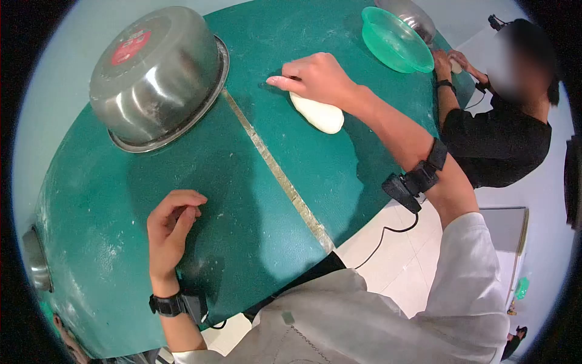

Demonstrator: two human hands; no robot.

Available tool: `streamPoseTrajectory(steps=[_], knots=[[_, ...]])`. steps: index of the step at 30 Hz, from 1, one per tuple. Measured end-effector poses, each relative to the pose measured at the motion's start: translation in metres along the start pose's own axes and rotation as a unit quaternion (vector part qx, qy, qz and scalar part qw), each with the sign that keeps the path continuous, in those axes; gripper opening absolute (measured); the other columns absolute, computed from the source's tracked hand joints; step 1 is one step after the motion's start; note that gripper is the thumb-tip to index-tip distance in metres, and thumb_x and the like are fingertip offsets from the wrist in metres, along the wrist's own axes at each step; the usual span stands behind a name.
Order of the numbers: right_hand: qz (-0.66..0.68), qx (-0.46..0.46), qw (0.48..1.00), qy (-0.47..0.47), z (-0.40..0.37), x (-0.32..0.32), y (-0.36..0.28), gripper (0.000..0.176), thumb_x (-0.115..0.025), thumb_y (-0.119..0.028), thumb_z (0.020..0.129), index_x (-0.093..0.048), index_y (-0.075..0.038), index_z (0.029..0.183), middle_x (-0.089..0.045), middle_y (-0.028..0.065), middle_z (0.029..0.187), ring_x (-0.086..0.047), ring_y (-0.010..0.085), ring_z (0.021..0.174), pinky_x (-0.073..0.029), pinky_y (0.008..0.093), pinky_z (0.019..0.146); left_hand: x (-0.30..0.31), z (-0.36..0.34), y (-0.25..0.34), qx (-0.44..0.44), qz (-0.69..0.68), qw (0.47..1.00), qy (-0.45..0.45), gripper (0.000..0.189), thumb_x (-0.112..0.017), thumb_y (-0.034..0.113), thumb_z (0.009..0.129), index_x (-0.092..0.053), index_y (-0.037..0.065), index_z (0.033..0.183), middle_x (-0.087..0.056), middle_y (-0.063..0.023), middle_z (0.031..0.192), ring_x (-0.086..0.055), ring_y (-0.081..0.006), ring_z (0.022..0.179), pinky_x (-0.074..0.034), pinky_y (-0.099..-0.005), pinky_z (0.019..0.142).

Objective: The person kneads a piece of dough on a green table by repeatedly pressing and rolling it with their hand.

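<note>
— Where did the dough (321,115) lie?
— On the far right part of the bench (242,200), with its long axis slanting from far-left to near-right.
— And the hands?
— The right hand (315,76) lay palm down on its far end. Its fingers were together and stretched flat, pointing left past the dough, and the near end showed bare by the wrist. The left hand (170,224) rested well apart, near and left, its fingers loosely curled toward the thumb and pinching nothing.
— Around it?
— An overturned steel bowl (157,73) stood far left and a green bowl (394,39) far right, beside a co-worker's hands (451,60).
</note>
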State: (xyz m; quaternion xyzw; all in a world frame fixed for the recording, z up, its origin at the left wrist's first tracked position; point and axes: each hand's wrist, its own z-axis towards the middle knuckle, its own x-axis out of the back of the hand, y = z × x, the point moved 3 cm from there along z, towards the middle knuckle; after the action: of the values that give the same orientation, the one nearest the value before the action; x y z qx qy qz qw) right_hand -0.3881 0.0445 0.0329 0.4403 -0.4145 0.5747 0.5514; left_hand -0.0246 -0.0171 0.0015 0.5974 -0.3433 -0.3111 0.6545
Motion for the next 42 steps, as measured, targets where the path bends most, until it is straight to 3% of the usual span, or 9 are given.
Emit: streamPoseTrajectory(steps=[5, 9, 12, 17, 24, 32, 35, 40, 42], knots=[[0.280, -0.147, 0.948, -0.044, -0.027, 0.030, -0.012, 0.057, -0.054, -0.052, 0.100, -0.068, -0.005, 0.072, -0.061, 0.0153, 0.062, -0.059, 0.0363, 0.058, -0.049, 0.0434, 0.058, -0.005, -0.015, 0.004, 0.012, -0.007, 1.000, 0.023, 0.016, -0.056, -0.001, 0.098, -0.068, 0.001, 0.109, -0.067, -0.0066, 0.113, -0.058, -0.0118, 0.090, -0.047, -0.0260, 0.081], [0.087, -0.113, 0.988, -0.057, -0.038, 0.067, -0.029, 0.057, -0.049, -0.055, 0.100, -0.072, -0.008, 0.077, -0.068, 0.0154, 0.072, -0.067, 0.0368, 0.070, -0.054, 0.0492, 0.066, -0.006, -0.009, 0.001, 0.001, 0.000, 1.000, 0.015, 0.016, -0.055, -0.002, 0.098, -0.067, 0.000, 0.109, -0.067, -0.0064, 0.113, -0.058, -0.0119, 0.091, -0.047, -0.0264, 0.082], [0.035, -0.065, 0.997, 0.016, -0.061, 0.053, -0.051, 0.042, -0.058, -0.046, 0.097, -0.073, -0.008, 0.089, -0.067, 0.0116, 0.099, -0.065, 0.0310, 0.088, -0.052, 0.0442, 0.076, -0.005, -0.011, 0.000, 0.013, 0.008, 1.000, 0.018, 0.017, -0.055, -0.003, 0.098, -0.067, 0.000, 0.109, -0.067, -0.0067, 0.113, -0.058, -0.0123, 0.093, -0.046, -0.0266, 0.084], [-0.005, 0.079, 0.988, 0.135, -0.082, 0.044, -0.073, 0.032, -0.060, -0.039, 0.095, -0.073, -0.010, 0.091, -0.068, 0.0059, 0.099, -0.065, 0.0270, 0.092, -0.050, 0.0419, 0.085, -0.005, -0.013, 0.004, 0.004, 0.007, 1.000, 0.008, 0.017, -0.054, -0.004, 0.097, -0.067, -0.001, 0.109, -0.066, -0.0081, 0.113, -0.058, -0.0133, 0.094, -0.046, -0.0270, 0.086], [0.064, -0.106, 0.991, -0.042, -0.039, 0.007, -0.031, 0.040, -0.053, -0.033, 0.096, -0.066, -0.008, 0.068, -0.063, 0.0156, 0.067, -0.061, 0.0400, 0.064, -0.048, 0.0520, 0.057, -0.005, -0.009, 0.004, 0.011, 0.002, 1.000, 0.008, 0.019, -0.054, -0.006, 0.096, -0.067, 0.000, 0.108, -0.067, -0.0097, 0.113, -0.059, -0.0140, 0.094, -0.048, -0.0266, 0.084], [0.027, -0.174, 0.984, 0.008, -0.019, 0.002, -0.021, 0.049, -0.047, -0.037, 0.097, -0.067, -0.008, 0.064, -0.065, 0.0173, 0.065, -0.064, 0.0421, 0.067, -0.051, 0.0533, 0.064, -0.009, -0.007, 0.009, 0.021, 0.007, 1.000, 0.007, 0.017, -0.054, -0.004, 0.098, -0.067, 0.000, 0.107, -0.066, -0.0080, 0.112, -0.058, -0.0130, 0.093, -0.047, -0.0261, 0.084], [0.069, -0.249, 0.965, 0.040, -0.037, 0.004, -0.025, 0.051, -0.046, -0.041, 0.099, -0.072, -0.006, 0.073, -0.068, 0.0159, 0.071, -0.066, 0.0410, 0.071, -0.052, 0.0519, 0.069, -0.008, -0.010, 0.009, 0.018, 0.017, 1.000, 0.014, 0.016, -0.054, -0.002, 0.099, -0.067, 0.000, 0.107, -0.066, -0.0069, 0.112, -0.058, -0.0124, 0.093, -0.046, -0.0259, 0.084], [0.174, -0.087, 0.962, 0.191, -0.089, 0.021, -0.039, 0.047, -0.050, -0.046, 0.101, -0.076, -0.008, 0.091, -0.074, 0.0133, 0.101, -0.069, 0.0383, 0.090, -0.056, 0.0498, 0.078, -0.005, -0.014, 0.005, 0.007, 0.004, 1.000, 0.027, 0.016, -0.054, -0.002, 0.099, -0.067, 0.000, 0.107, -0.066, -0.0064, 0.112, -0.057, -0.0120, 0.094, -0.046, -0.0259, 0.084], [0.155, -0.131, 0.977, 0.071, -0.103, 0.051, -0.037, 0.042, -0.050, -0.042, 0.101, -0.075, -0.008, 0.095, -0.073, 0.0132, 0.105, -0.069, 0.0365, 0.092, -0.056, 0.0479, 0.076, -0.006, -0.013, 0.005, 0.003, 0.002, 1.000, 0.022, 0.016, -0.054, -0.002, 0.099, -0.067, 0.000, 0.106, -0.066, -0.0063, 0.112, -0.057, -0.0120, 0.094, -0.046, -0.0258, 0.084]])
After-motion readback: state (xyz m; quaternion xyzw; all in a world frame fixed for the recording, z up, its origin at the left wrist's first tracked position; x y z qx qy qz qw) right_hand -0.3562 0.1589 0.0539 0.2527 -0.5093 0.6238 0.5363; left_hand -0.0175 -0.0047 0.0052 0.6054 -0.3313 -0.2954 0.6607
